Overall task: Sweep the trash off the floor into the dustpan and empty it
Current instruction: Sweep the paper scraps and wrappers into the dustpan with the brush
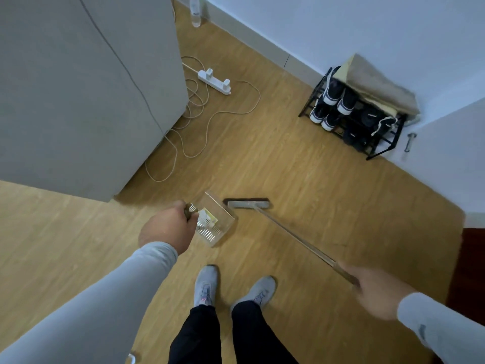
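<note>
Wooden floor [301, 164] fills most of the frame, and we see no loose trash left on its visible part; we judge the sweeping done or nearly so. At centre frame the clear dustpan [216, 222] sits tilted, mouth toward the broom head [248, 203], which lies just beside it on the boards. Inside the pan we note a yellowish scrap [208, 215], so the trash appears collected. Emptying remains; no bin is in view.

Left arm reaches forward from lower left, its hand [168, 229] curled round the pan's handle. Right hand [378, 290], at lower right, grips the upper end of the broom stick [294, 235], though blur hides the fingers. Both hands are well apart.
</note>
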